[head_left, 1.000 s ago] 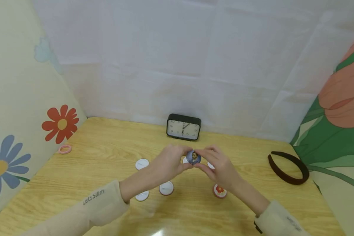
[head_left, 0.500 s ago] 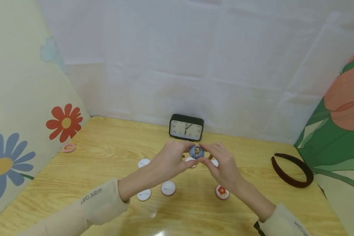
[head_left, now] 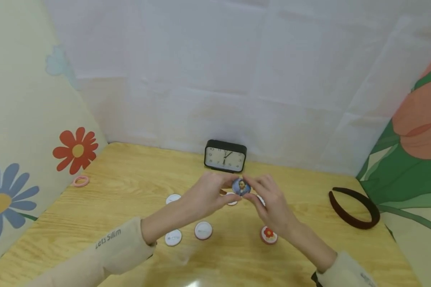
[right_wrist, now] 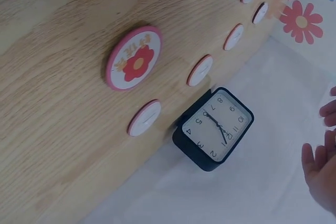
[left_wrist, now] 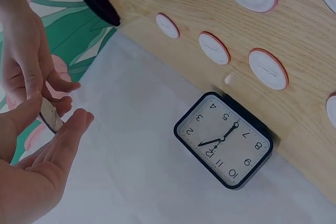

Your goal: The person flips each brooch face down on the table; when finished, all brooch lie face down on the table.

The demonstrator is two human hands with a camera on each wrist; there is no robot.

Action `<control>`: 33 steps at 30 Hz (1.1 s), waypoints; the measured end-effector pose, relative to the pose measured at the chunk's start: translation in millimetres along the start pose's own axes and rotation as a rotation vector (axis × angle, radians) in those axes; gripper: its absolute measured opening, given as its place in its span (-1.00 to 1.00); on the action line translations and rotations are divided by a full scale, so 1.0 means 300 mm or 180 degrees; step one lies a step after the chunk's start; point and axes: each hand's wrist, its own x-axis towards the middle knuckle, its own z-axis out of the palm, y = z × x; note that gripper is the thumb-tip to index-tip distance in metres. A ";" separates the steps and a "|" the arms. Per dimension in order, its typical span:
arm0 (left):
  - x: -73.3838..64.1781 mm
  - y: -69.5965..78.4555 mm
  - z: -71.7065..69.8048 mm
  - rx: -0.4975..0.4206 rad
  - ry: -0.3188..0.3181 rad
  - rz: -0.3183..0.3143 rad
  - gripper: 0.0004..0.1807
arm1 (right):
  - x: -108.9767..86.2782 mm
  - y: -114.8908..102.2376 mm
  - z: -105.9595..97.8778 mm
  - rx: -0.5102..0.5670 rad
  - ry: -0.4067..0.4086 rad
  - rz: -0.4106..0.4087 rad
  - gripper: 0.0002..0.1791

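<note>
A round pin badge [head_left: 241, 186] with a portrait on blue is held up over the table between both hands, picture side toward the head camera. My left hand [head_left: 209, 194] pinches its left edge between thumb and fingers. On the opposite edge, my right hand [head_left: 272, 202] pinches it the same way. From the left wrist, the badge's pale back [left_wrist: 50, 115] shows between the hands; the right wrist view catches only parts of the hands at its right edge. Below them lie a flower badge [head_left: 269, 235], face up, and several white-backed badges [head_left: 203, 230] with their pins upward.
A black desk clock [head_left: 225, 156] stands at the back of the wooden table, before a white cloth. A dark headband [head_left: 354, 208] lies at the right, a pink ring [head_left: 80, 181] at the far left edge. Flower-printed panels flank both sides.
Both hands have raised the portrait badge slightly and shifted it a little right. Its picture now shows more fully. The badges on the table have stayed in place.
</note>
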 end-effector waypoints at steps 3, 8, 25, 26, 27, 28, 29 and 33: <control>-0.005 -0.006 0.006 -0.0023 0.0033 -0.0005 -0.61 | -0.010 0.006 0.008 -0.0068 -0.0032 -0.0069 -0.48; -0.006 -0.013 0.027 0.0027 0.0086 -0.0004 -0.63 | -0.020 0.008 0.023 -0.0081 0.0090 -0.0013 -0.52; -0.040 -0.057 0.095 0.0398 0.0299 0.0370 -0.44 | -0.040 -0.011 0.084 0.0468 0.0316 0.0462 -0.78; -0.043 -0.061 0.097 0.0435 0.0313 0.0391 -0.39 | -0.040 -0.013 0.086 0.0499 0.0310 0.0483 -0.78; -0.047 -0.064 0.099 0.0480 0.0323 0.0419 -0.36 | -0.041 -0.015 0.088 0.0511 0.0307 0.0507 -0.77; -0.048 -0.069 0.102 0.0504 0.0336 0.0455 -0.38 | -0.040 -0.016 0.089 0.0514 0.0306 0.0528 -0.77; -0.051 -0.073 0.104 0.0517 0.0338 0.0476 -0.41 | -0.040 -0.018 0.090 0.0519 0.0302 0.0558 -0.76; -0.053 -0.085 0.114 0.0605 0.0384 0.0601 -0.55 | -0.039 -0.019 0.093 0.0567 0.0318 0.0661 -0.79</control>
